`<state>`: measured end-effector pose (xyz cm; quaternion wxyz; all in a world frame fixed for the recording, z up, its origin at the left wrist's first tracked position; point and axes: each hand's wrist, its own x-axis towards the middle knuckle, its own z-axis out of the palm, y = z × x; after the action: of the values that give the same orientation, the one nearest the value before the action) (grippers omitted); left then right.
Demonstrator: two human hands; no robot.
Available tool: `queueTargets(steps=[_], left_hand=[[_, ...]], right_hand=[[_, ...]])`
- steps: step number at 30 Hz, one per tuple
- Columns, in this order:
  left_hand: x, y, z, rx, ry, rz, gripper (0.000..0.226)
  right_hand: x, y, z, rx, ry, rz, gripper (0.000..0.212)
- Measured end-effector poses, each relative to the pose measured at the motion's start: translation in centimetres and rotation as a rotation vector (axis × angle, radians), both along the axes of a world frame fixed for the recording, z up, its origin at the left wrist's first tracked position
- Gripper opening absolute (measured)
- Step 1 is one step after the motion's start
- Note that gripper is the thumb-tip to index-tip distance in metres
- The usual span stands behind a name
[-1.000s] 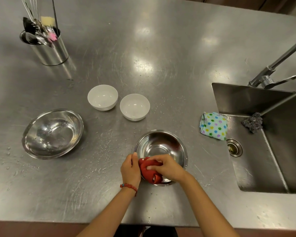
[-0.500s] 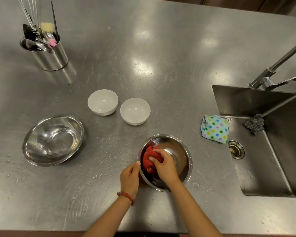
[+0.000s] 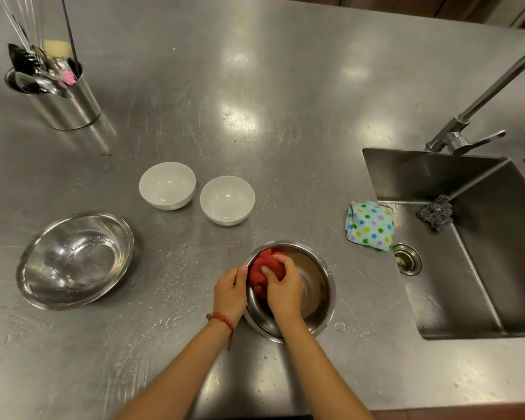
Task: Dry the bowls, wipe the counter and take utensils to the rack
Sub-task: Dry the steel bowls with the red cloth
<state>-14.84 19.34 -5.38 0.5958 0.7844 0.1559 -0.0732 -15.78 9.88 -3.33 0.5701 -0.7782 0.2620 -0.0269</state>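
A small steel bowl (image 3: 317, 286) sits near the counter's front edge, tilted toward me. My left hand (image 3: 229, 294) grips its left rim. My right hand (image 3: 281, 286) is inside the bowl, fingers curled over a bunched red cloth (image 3: 262, 269) that it presses against the bowl's inner wall. A larger steel bowl (image 3: 75, 259) with water drops stands at the left. Two white bowls (image 3: 167, 184) (image 3: 227, 200) stand upright side by side behind. A steel utensil holder (image 3: 64, 101) with several utensils stands at the far left.
The steel counter (image 3: 255, 101) carries scattered water drops around the bowls. A dotted cloth (image 3: 370, 225) lies on the left edge of the sink (image 3: 482, 298). A steel scourer (image 3: 435, 212) rests inside the sink, with the faucet (image 3: 464, 128) behind it.
My right hand has carried the red cloth from the near rim up into the bowl's left inner side. The left hand has stayed on the left rim.
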Motion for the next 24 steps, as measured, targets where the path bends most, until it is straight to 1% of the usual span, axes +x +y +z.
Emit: queueTargets(steps=[1, 3, 6, 8, 11, 14, 16, 18, 20, 21, 22, 23, 24], left_hand=[[-0.3, -0.3, 0.0, -0.004, 0.004, 0.016, 0.041], [-0.7, -0.7, 0.0, -0.025, 0.009, 0.041, 0.040], [-0.8, -0.8, 0.2, -0.028, -0.005, 0.058, 0.042], [-0.9, -0.8, 0.2, -0.004, -0.030, 0.056, 0.041], [-1.3, -1.0, 0.0, -0.011, -0.018, 0.082, 0.038], [-1.5, -1.1, 0.0, -0.026, -0.004, 0.121, 0.038], [-1.4, -1.0, 0.0, -0.033, -0.006, 0.138, 0.037], [-1.4, -1.1, 0.0, -0.034, -0.013, 0.141, 0.039], [-1.6, -1.2, 0.2, -0.022, -0.025, 0.153, 0.041], [-1.7, -1.3, 0.2, -0.024, -0.034, 0.164, 0.042], [-1.8, -1.4, 0.3, -0.027, -0.045, 0.178, 0.043], [-1.9, -1.4, 0.2, -0.029, -0.053, 0.189, 0.043], [-2.0, -1.5, 0.2, -0.031, -0.056, 0.197, 0.043]], right_hand=[[0.1, 0.2, -0.1, -0.006, -0.011, -0.059, 0.025], [0.0, 0.5, -0.3, -0.001, -0.028, -0.086, 0.023], [-0.4, 0.2, -0.8, 0.001, -0.028, 0.017, 0.023], [-0.5, 0.0, -0.7, -0.040, -0.065, 0.073, 0.025], [0.3, -0.3, -0.2, -0.159, -0.114, 0.033, 0.029], [1.4, -1.4, 0.9, -0.299, -0.065, -0.009, 0.036], [1.5, -2.8, 1.5, -0.453, -0.016, 0.043, 0.038], [1.2, -4.2, 1.4, -0.540, 0.024, 0.048, 0.033], [0.7, -5.2, 1.5, -0.686, 0.109, 0.023, 0.023], [0.5, -5.5, 1.9, -0.674, 0.142, -0.004, 0.020], [0.3, -5.8, 2.3, -0.614, 0.161, -0.010, 0.023], [0.0, -6.0, 2.8, -0.550, 0.175, -0.008, 0.029], [-0.3, -6.3, 3.3, -0.567, 0.209, 0.003, 0.034]])
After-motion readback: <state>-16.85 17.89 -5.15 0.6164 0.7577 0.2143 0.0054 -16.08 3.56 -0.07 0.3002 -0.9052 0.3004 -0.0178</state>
